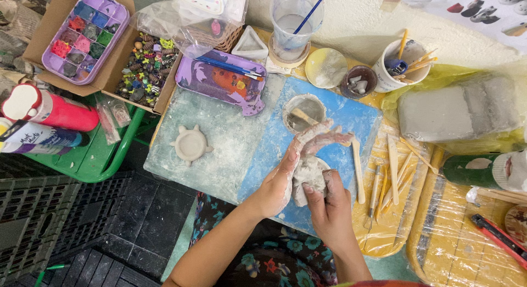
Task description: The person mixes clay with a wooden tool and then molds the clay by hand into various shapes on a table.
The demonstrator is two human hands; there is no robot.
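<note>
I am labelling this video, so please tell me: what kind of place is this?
Probably a pottery or craft workspace: both hands knead a grey clay lump, wooden modelling tools lie beside it, and a wrapped clay block sits nearby.

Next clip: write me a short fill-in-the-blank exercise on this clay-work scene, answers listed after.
1. Both hands, the left hand and the right hand, hold a lump of grey ____.
2. The lump is held over a mat coloured ____.
3. The turtle-shaped clay dish lies to the ____ of the hands.
4. The wooden tools lie on ____ plastic.

Missing words: clay; blue; left; yellow
</note>
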